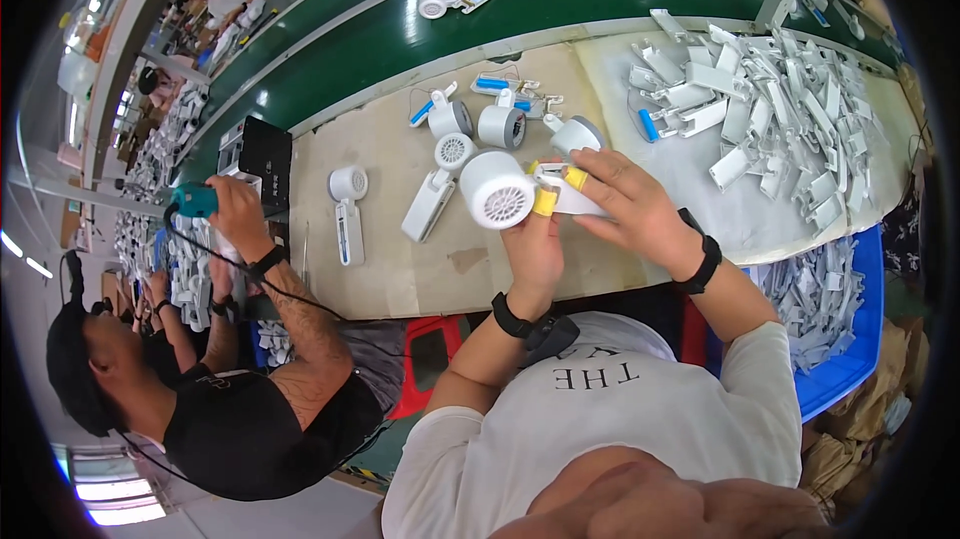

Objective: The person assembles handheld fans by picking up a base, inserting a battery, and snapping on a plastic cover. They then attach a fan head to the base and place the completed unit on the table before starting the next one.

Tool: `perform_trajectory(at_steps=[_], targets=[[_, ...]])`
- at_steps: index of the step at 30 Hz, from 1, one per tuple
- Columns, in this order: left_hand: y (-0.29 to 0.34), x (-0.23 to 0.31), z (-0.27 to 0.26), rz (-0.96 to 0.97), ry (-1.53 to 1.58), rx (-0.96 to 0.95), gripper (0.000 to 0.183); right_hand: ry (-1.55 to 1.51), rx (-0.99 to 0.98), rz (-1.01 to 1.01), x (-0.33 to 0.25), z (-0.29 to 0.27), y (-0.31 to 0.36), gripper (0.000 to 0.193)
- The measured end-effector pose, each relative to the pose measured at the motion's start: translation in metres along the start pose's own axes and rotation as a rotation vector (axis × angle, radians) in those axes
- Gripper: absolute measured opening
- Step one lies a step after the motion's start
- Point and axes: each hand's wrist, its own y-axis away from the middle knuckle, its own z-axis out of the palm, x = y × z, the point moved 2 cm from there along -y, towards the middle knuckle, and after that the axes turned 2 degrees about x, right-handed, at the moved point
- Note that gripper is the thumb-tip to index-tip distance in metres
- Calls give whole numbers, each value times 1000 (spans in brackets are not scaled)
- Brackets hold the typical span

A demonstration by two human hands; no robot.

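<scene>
Over the near edge of the bench, a white handheld fan (497,189) with a round grille is held between both hands. My left hand (534,257) is closed around the fan near its neck, its thumb in a yellow finger cover. From the right, my right hand (645,214) grips the fan's white handle (575,201), a yellow cover on one finger. Part of the handle is hidden by the fingers; reddish wires seem to show at its top. Just left lies another fan (430,201) with its handle closed. Behind are several fans (501,126) with blue batteries exposed.
A heap of white handle shells (770,119) covers the bench's right side. A blue bin (840,364) of white parts stands below. Across the back runs a green conveyor (380,29) carrying one fan. At left, a co-worker (240,419) holds a teal power tool (195,201) near a black box (265,164).
</scene>
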Motion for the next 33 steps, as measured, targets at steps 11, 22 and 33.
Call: perform_trajectory(at_steps=[11, 22, 33], targets=[[-7, 39, 9, 155, -23, -99, 34, -761, -189, 780, -1, -2, 3, 28], [-26, 95, 2, 150, -145, -228, 30, -278, -271, 17, -4, 18, -52, 40], [-93, 169, -133, 159, -1933, 577, 30, 74, -635, 324, 226, 142, -207, 46]])
